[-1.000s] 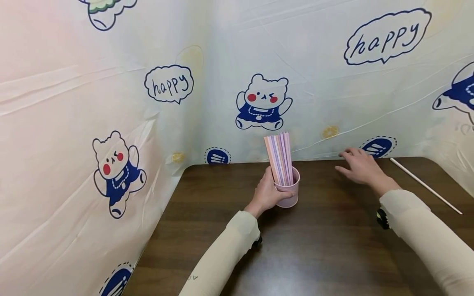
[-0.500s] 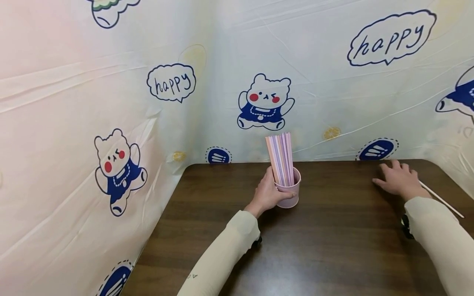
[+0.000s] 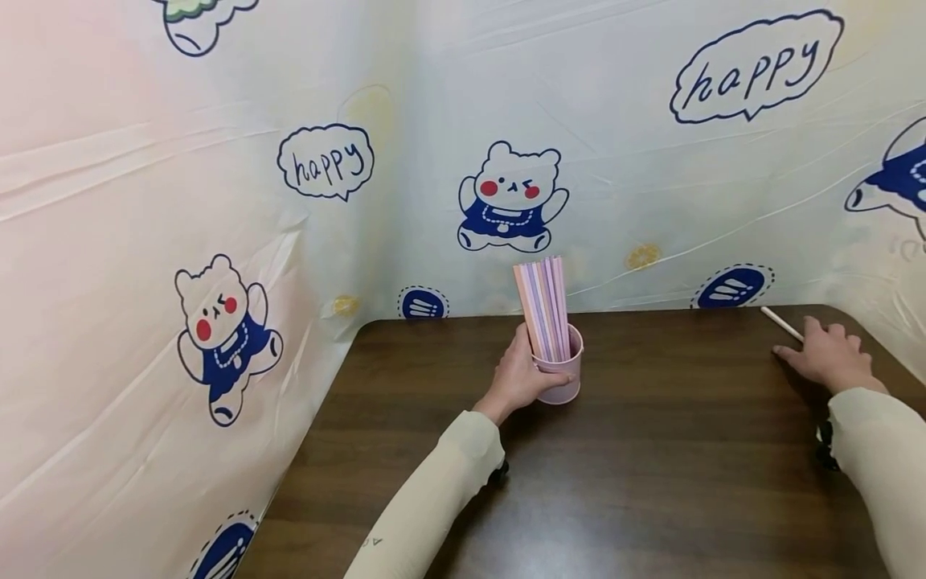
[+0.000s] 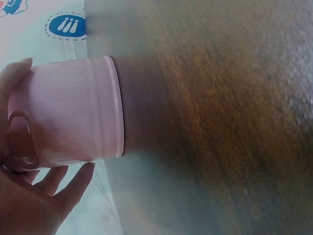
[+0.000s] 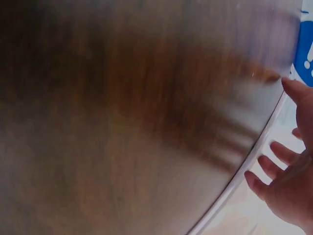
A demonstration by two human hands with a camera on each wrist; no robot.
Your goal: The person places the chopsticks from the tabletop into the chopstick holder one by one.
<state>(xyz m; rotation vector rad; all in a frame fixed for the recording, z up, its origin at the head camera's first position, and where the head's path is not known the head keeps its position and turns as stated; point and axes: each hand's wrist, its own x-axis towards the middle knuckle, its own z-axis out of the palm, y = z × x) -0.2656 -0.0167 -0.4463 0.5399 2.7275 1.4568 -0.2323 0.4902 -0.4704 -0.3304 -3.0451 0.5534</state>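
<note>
In the head view my left hand grips a small pink metal cup, which stands upright on the table. A bundle of pastel straws leans in it, in orange, lilac and pink. Close up in the left wrist view, the cup shows a small wire loop on its side, with thumb and fingers around the wall. At the far right my right hand spreads over a single pale straw, covering most of it. In the right wrist view the fingers are parted beside the pale straw, holding nothing.
A dark brown wooden table reaches back to a pale cloth printed with bears and "happy" bubbles. The cloth also stands along the left side. The table's rounded back right corner lies just beyond my right hand.
My right hand has moved right, from beside the back edge of the table to over the loose straw. My left hand still holds the cup in place.
</note>
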